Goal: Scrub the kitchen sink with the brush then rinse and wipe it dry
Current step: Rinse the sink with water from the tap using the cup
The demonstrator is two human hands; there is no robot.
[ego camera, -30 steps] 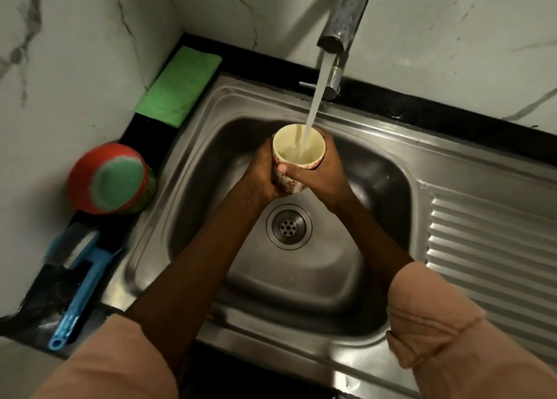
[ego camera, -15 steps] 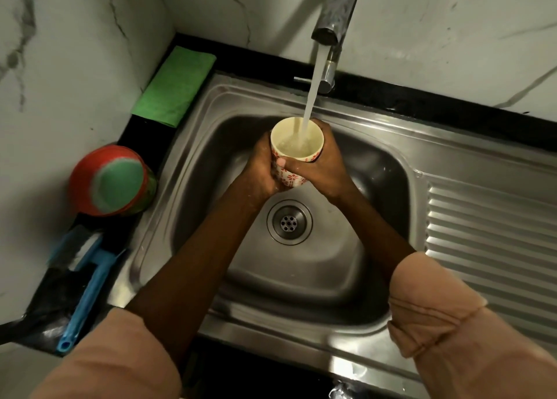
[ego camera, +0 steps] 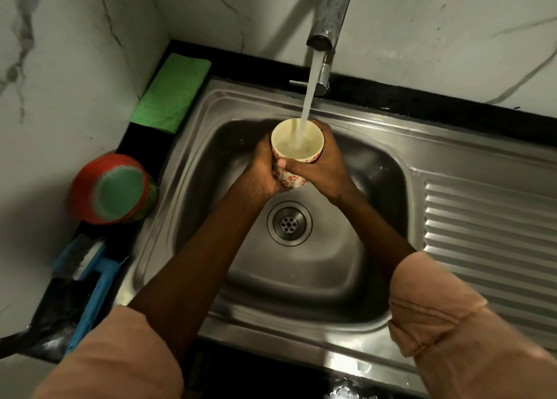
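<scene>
Over the steel sink (ego camera: 229,163), both hands hold a cream cup with red flowers (ego camera: 297,145) upright under the running tap (ego camera: 327,22). Water streams into the cup, which is nearly full. My left hand (ego camera: 262,169) wraps the cup's left side and my right hand (ego camera: 324,163) grips its right side, thumb across the front. The drain (ego camera: 288,223) lies just below the hands. A blue-handled brush (ego camera: 90,287) lies on the black counter at the left. A folded green cloth (ego camera: 174,91) lies at the sink's back left corner.
A red and green tub with a scrub pad in it (ego camera: 116,189) stands on the left counter between cloth and brush. The ribbed draining board (ego camera: 488,236) stretches to the right of the basin. Marble walls close the back and left.
The cup stays under the stream and its water level has risen. Both hands keep the same hold; the view has shifted slightly.
</scene>
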